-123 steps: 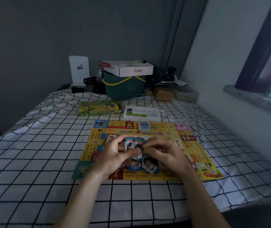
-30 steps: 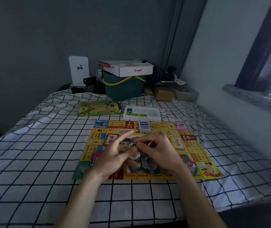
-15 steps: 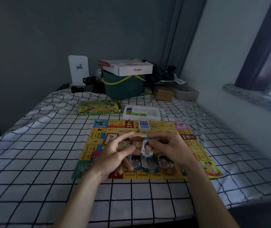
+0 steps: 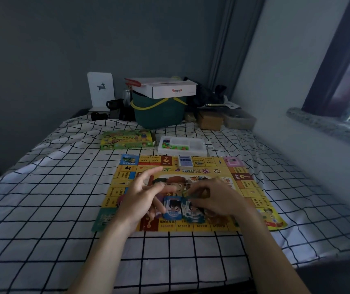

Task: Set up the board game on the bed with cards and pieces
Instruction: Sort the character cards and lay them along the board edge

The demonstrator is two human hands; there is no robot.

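A yellow game board (image 4: pixel 246 187) lies flat on the checked bed sheet. Two upright character cards stand near its front edge: a blue-framed card (image 4: pixel 172 206) and a second card (image 4: pixel 194 211) just right of it. My left hand (image 4: pixel 142 196) hovers over the board's left half with fingers spread and relaxed, its lower fingers beside the blue-framed card. My right hand (image 4: pixel 214 198) is curled over the second card and pinches a small greenish card (image 4: pixel 188 193) at its fingertips. A blue card deck (image 4: pixel 185 161) sits on the board's far edge.
Beyond the board lie the green game box (image 4: pixel 127 140) and a white tray (image 4: pixel 195 145) with coloured pieces. A green basket (image 4: pixel 159 111) under a white carton (image 4: pixel 170 88), cardboard boxes and dark clutter line the head of the bed. A wall and window sill stand on the right.
My right hand has come down from mid-board to the front row with its card. My left hand's fingers have spread wider. A second upright card now stands beside the blue-framed one.
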